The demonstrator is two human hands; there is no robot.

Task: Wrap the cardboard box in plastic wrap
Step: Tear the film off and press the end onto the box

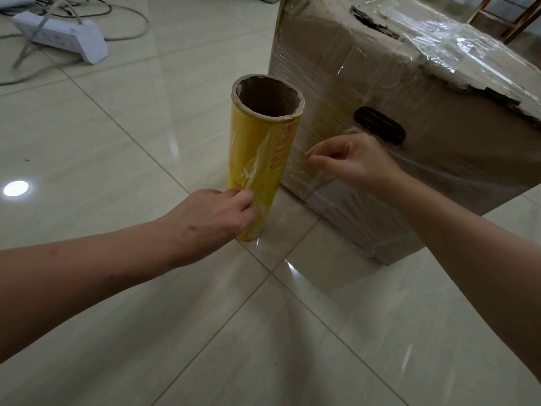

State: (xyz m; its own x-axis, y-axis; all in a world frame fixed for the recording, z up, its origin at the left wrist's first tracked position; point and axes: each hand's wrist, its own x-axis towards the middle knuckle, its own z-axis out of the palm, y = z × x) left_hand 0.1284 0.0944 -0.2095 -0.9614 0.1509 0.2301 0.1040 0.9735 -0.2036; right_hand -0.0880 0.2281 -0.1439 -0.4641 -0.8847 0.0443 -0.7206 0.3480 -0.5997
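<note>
Looks well along. Shows clear plastic film (330, 92) already pulled tight in bands over the near and left faces of the large brown cardboard box (439, 118) and across its torn top; sits at right on the pale glossy tiled floor (117, 142). Cannot judge the far faces, hidden here. Probably leaves parting the film from the roll and smoothing down the tail.

Grips, with the left hand (213, 218), the lower part of the upright yellow roll of plastic wrap (263, 159), fingers curled round it at a crumpled loose flap, just left of the box's corner. Holds the right hand (357, 162) at the near face below the dark handle hole (380, 127), thumb and forefinger drawn together as if pinching film; cannot tell whether anything lies between.

Offers open floor near and left. Keeps a white power strip (64, 36) with grey cables far left, and wooden chair legs (515, 19) far right. Worth minding the ragged top edge, likely to snag thin film.
</note>
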